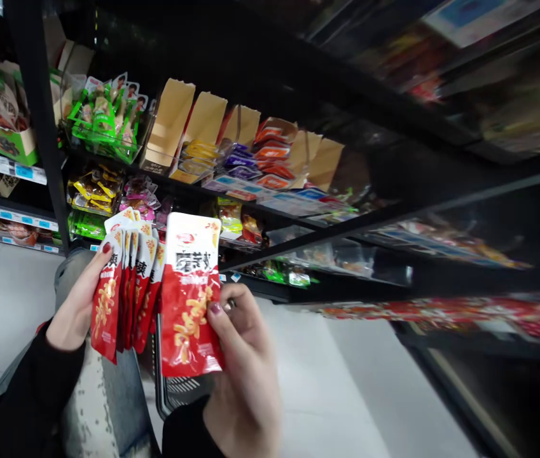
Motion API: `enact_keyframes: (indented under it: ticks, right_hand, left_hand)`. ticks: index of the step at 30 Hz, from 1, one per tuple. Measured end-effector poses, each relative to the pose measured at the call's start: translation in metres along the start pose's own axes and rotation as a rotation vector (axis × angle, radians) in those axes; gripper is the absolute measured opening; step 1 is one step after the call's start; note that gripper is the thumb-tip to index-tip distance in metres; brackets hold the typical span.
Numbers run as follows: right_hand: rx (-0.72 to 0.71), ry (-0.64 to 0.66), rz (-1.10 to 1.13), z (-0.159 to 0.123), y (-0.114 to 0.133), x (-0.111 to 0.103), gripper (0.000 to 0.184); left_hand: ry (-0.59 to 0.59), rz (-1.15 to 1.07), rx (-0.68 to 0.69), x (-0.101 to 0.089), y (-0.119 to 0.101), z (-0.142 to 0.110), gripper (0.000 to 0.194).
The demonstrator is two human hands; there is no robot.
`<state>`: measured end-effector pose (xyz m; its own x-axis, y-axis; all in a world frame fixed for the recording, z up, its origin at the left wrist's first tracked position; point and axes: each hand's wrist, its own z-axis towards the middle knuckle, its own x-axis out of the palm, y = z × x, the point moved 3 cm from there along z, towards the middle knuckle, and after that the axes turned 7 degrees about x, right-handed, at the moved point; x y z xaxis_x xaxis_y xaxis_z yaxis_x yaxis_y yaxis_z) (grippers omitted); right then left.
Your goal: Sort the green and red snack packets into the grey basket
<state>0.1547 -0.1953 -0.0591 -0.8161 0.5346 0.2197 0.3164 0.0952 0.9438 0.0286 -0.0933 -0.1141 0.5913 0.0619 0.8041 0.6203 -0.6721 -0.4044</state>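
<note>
The right hand [245, 356] pinches one red-and-white packet [191, 299], thumb on its front; the left hand [76, 299], nearly closed, grips a fanned stack [129, 286] beside it. Behind, partly hidden, sits probably a basket [181, 391]; shelves [255, 203] lie beyond.

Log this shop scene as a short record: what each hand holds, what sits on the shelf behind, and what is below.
Left hand: pinches a fanned bundle of red-and-white packets
Right hand: holds one red-and-white packet upright, printed side to the camera
Shelf behind: green packets in a clear bin; cardboard boxes standing open
Below: basket, partly hidden by the right hand and its packet
</note>
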Motion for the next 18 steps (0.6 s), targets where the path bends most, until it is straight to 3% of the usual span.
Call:
enact_keyframes:
  ticks: [6, 13, 18]
  right_hand:
    - [0.278, 0.162, 0.519, 0.014, -0.026, -0.024, 0.012]
    - [0.306, 0.23, 0.845, 0.024, -0.039, -0.018, 0.009]
    - [0.322, 0.367, 1.05, 0.031, -0.042, -0.014, 0.009]
  left_hand:
    - [-0.037, -0.019, -0.087, -0.001, 0.001, -0.001, 0.046]
    - [-0.018, 0.014, -0.074, -0.006, 0.002, 0.002, 0.047]
    - [-0.031, -0.005, -0.104, -0.011, 0.003, 0.003, 0.051]
